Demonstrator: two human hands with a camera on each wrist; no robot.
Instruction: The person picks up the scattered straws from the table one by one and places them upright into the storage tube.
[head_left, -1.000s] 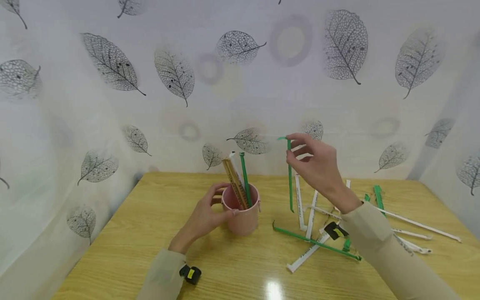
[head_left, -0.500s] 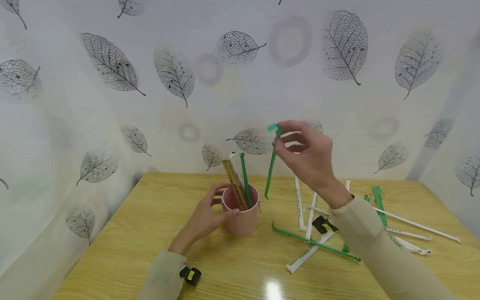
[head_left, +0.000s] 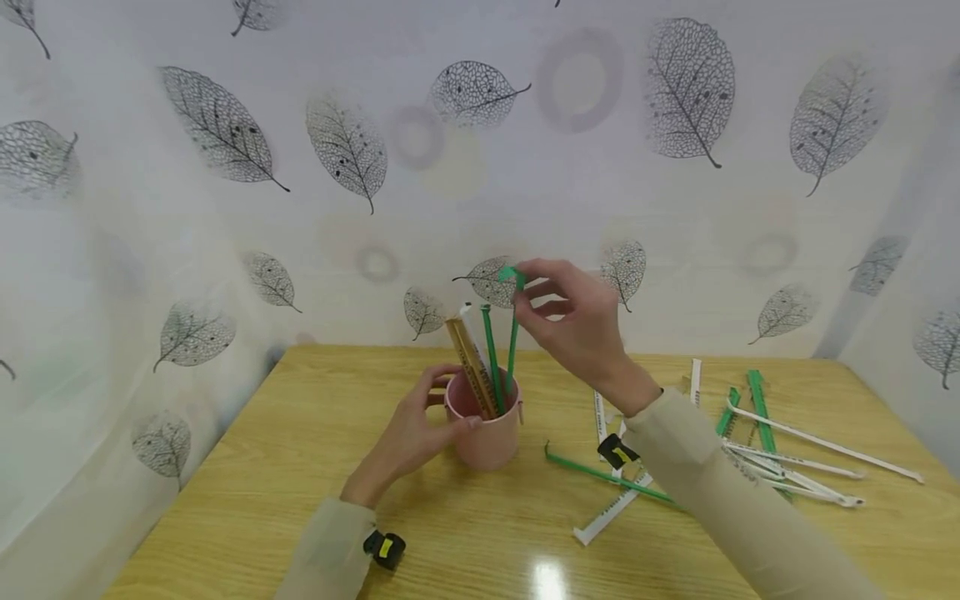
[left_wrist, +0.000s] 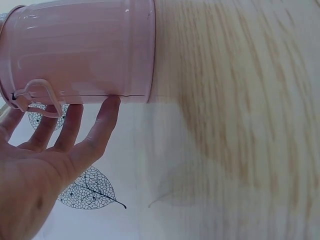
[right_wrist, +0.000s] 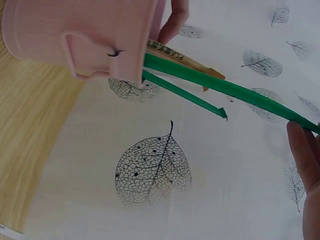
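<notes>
A small pink metal bucket [head_left: 486,443] with side handles stands upright on the table. My left hand [head_left: 411,429] grips its left side, thumb at the front near the rim and fingers behind. Between thumb and fingertips my right hand [head_left: 576,317] pinches the top of a long green wrapped straw [right_wrist: 235,91]. That straw hangs nearly upright, its lower end inside the bucket's mouth. Leaning in the bucket are brown printed straws [head_left: 469,364], a white straw [head_left: 474,333] and another green straw [head_left: 491,354]. Their lower ends are hidden by the bucket wall.
To the right on the wooden table [head_left: 300,417], several white wrapped straws [head_left: 825,435] and green ones [head_left: 759,408] lie crossed in a loose pile, partly behind my right forearm. One green straw [head_left: 592,473] lies nearer the bucket. A leaf-patterned curtain [head_left: 480,192] hangs behind.
My right hand has moved left with the green straw, from above the pile to over the bucket, and the straw's lower end has entered the mouth. The left hand and bucket have stayed put.
</notes>
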